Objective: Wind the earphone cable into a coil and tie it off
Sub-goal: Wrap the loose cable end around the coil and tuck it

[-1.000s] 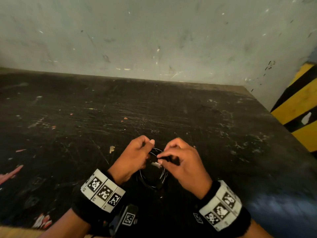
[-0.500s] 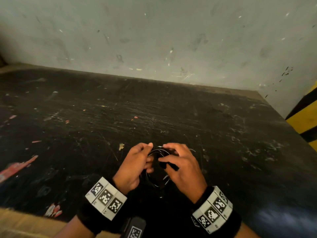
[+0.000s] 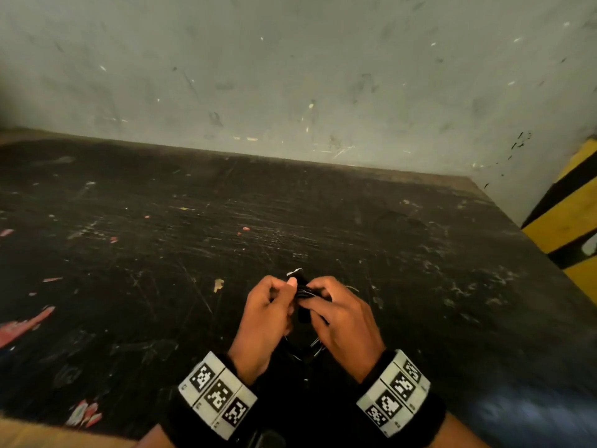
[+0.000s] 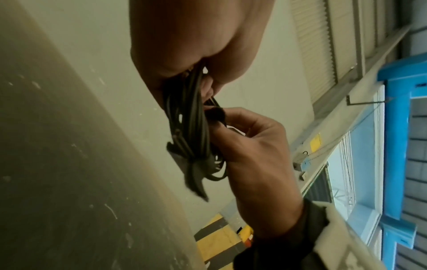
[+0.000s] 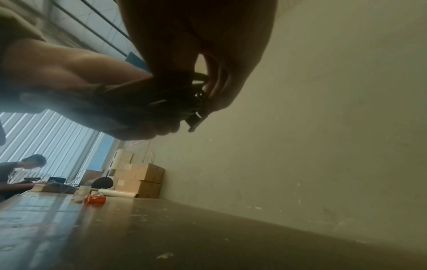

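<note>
- Black earphone cable (image 3: 303,294), already gathered into a bunch of loops, sits low in the centre of the head view, pinched between two hands above a scratched dark table (image 3: 161,253).
- Left hand (image 3: 265,315) has thumb and curled fingers closed on the bundle's left side.
- Right hand (image 3: 345,321) pinches the bundle from the right; in the left wrist view a flat black strap (image 4: 194,175) appears cinched around the loops, its tail hanging free.
- Judgement: tying off is under way. Keep the loops squeezed flat with one hand and pull the strap snug with the other, so no loop slips out.
</note>
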`<state>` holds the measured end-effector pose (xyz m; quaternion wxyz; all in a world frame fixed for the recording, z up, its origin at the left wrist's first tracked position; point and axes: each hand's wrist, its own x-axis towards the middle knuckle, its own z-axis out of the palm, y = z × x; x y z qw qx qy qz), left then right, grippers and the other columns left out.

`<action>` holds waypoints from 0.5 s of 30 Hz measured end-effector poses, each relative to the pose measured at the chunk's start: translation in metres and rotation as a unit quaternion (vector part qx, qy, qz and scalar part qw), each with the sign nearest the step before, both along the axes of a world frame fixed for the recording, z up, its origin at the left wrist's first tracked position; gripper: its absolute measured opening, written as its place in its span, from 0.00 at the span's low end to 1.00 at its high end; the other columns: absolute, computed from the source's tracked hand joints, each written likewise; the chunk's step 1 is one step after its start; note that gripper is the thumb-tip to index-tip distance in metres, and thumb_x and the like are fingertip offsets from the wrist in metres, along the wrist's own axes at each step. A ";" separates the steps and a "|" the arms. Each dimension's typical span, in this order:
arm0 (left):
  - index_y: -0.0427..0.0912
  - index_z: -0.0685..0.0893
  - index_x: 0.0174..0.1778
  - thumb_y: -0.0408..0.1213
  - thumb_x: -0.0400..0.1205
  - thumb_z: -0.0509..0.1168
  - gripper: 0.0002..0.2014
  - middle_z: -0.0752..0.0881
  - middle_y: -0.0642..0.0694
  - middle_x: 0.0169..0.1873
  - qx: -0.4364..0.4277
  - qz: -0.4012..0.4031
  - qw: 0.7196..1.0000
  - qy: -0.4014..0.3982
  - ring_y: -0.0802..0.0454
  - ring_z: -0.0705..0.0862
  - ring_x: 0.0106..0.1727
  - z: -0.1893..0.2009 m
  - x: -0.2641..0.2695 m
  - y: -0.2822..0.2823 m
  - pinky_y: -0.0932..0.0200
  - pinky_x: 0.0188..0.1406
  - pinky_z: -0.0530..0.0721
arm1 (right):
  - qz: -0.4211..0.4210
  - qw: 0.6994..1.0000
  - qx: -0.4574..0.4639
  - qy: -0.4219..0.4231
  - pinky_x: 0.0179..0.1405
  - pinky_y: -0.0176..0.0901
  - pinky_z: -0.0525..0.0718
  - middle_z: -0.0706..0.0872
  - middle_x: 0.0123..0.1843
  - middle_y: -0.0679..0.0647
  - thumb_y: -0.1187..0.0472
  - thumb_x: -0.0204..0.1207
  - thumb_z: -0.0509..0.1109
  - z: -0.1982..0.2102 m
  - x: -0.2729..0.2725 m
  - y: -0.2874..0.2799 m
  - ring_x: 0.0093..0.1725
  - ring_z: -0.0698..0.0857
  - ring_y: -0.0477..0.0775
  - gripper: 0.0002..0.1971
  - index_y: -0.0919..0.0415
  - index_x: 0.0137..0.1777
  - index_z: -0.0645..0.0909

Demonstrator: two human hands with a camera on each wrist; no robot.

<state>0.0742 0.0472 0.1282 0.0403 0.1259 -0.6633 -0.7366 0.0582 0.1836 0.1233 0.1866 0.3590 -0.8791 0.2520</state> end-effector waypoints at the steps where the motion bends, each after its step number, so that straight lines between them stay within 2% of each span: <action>1: 0.36 0.79 0.46 0.41 0.82 0.63 0.10 0.76 0.46 0.23 0.019 0.006 1.000 -0.016 0.57 0.71 0.19 0.000 -0.001 0.002 0.63 0.17 0.69 | -0.004 1.000 -0.003 0.005 0.36 0.49 0.89 0.84 0.55 0.56 0.65 0.72 0.66 0.000 0.000 0.001 0.46 0.85 0.53 0.09 0.57 0.49 0.85; 3: 0.37 0.81 0.48 0.42 0.80 0.67 0.11 0.79 0.47 0.23 0.070 0.009 0.996 -0.050 0.57 0.74 0.19 0.000 -0.005 0.001 0.63 0.17 0.72 | -0.010 1.000 -0.012 0.013 0.36 0.46 0.88 0.85 0.53 0.56 0.63 0.73 0.63 0.001 0.001 0.003 0.46 0.85 0.52 0.10 0.57 0.49 0.85; 5: 0.37 0.85 0.43 0.43 0.78 0.69 0.11 0.80 0.48 0.22 0.114 -0.029 0.990 -0.078 0.57 0.74 0.20 0.000 -0.008 -0.002 0.62 0.19 0.73 | -0.015 1.000 -0.017 0.018 0.36 0.44 0.88 0.85 0.52 0.55 0.60 0.74 0.60 0.002 0.001 0.006 0.45 0.85 0.50 0.12 0.56 0.49 0.85; 8: 0.37 0.88 0.39 0.43 0.78 0.68 0.12 0.78 0.48 0.20 0.143 -0.091 0.982 -0.090 0.57 0.72 0.21 0.002 -0.010 -0.006 0.63 0.21 0.73 | -0.021 0.999 -0.016 0.022 0.35 0.45 0.87 0.85 0.52 0.55 0.60 0.74 0.60 0.002 0.001 0.008 0.44 0.85 0.51 0.12 0.56 0.48 0.85; 11: 0.36 0.87 0.41 0.41 0.80 0.66 0.11 0.77 0.49 0.18 0.148 -0.098 0.981 -0.075 0.58 0.72 0.21 0.004 -0.011 -0.007 0.65 0.21 0.74 | -0.018 0.999 -0.002 0.027 0.39 0.46 0.87 0.86 0.53 0.55 0.63 0.72 0.66 0.003 0.001 0.009 0.46 0.85 0.53 0.10 0.55 0.50 0.86; 15: 0.34 0.87 0.45 0.38 0.80 0.66 0.10 0.79 0.51 0.18 0.159 -0.074 0.983 -0.060 0.60 0.73 0.22 0.002 -0.013 -0.010 0.67 0.21 0.75 | -0.015 0.998 0.023 0.055 0.44 0.49 0.84 0.87 0.56 0.56 0.66 0.67 0.74 0.005 -0.002 0.013 0.52 0.85 0.56 0.14 0.54 0.52 0.86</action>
